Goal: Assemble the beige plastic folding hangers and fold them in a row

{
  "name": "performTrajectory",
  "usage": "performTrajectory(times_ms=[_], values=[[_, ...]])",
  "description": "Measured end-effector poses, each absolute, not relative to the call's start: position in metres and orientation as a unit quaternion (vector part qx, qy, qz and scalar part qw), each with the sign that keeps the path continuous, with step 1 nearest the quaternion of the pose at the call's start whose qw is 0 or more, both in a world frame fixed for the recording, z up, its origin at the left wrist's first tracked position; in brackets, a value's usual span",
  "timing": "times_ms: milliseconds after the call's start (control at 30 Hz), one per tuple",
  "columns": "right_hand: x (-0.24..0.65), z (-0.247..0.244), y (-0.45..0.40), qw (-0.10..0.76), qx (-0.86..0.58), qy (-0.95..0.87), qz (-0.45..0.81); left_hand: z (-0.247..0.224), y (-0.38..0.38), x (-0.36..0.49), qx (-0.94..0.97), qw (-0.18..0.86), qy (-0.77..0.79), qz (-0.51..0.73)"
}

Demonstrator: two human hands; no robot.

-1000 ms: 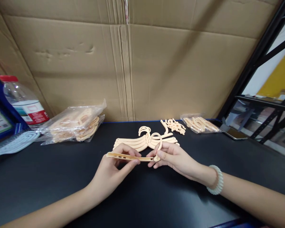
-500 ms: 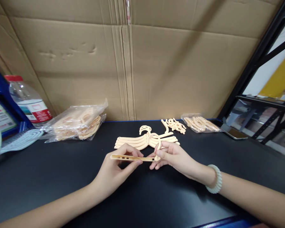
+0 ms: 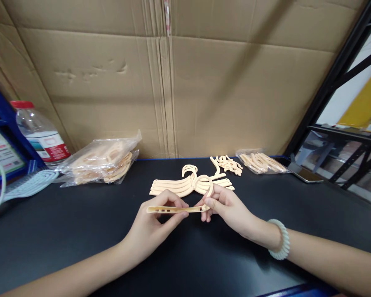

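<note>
Between finger and thumb, my left hand (image 3: pixel 159 220) pinches a cream plastic hanger arm (image 3: pixel 167 210) with small slots along its edge. My right hand (image 3: pixel 227 204) grips a curved cream hanger hook (image 3: pixel 206 178) by its lower end, which meets the right end of the arm. The fingers partly hide this joint, so I cannot tell how firmly the two are fitted. Just behind my hands lies a row of assembled cream hangers (image 3: pixel 173 185), their hooks pointing away from me.
Loose hooks (image 3: pixel 230 164) and a bag of hanger parts (image 3: pixel 261 161) lie at the back right, near a phone (image 3: pixel 306 175). At left are bagged parts (image 3: pixel 102 161), a pale blue hairbrush (image 3: pixel 34 183) and a plastic bottle (image 3: pixel 45 136). Cardboard (image 3: pixel 235 82) stands behind the table.
The hook has turned slightly, its curve now leaning further right. Both hands have shifted a little to the right and still hold the same parts.
</note>
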State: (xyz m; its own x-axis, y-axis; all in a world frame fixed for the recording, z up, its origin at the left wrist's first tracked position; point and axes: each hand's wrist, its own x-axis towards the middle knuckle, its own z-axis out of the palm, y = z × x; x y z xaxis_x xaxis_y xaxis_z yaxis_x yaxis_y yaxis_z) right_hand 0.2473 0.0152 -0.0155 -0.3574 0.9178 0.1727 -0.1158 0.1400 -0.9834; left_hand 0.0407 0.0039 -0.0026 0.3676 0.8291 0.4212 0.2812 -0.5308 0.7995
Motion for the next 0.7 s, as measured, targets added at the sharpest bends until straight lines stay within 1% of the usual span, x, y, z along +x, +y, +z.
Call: performTrajectory(times_ms=[233, 400, 700], values=[[0.247, -0.015, 0.014, 0.469, -0.342, -0.621, 0.527, 0.001, -0.001, 0.049, 0.718, 0.400, 0.362, 0.440], [0.246, -0.015, 0.013, 0.468, -0.357, -0.627, 0.511, 0.001, -0.001, 0.053, 0.647, 0.475, 0.377, 0.462], [0.244, -0.010, 0.012, 0.477, -0.338, -0.628, 0.513, -0.001, 0.001, 0.054, 0.589, 0.517, 0.374, 0.496]])
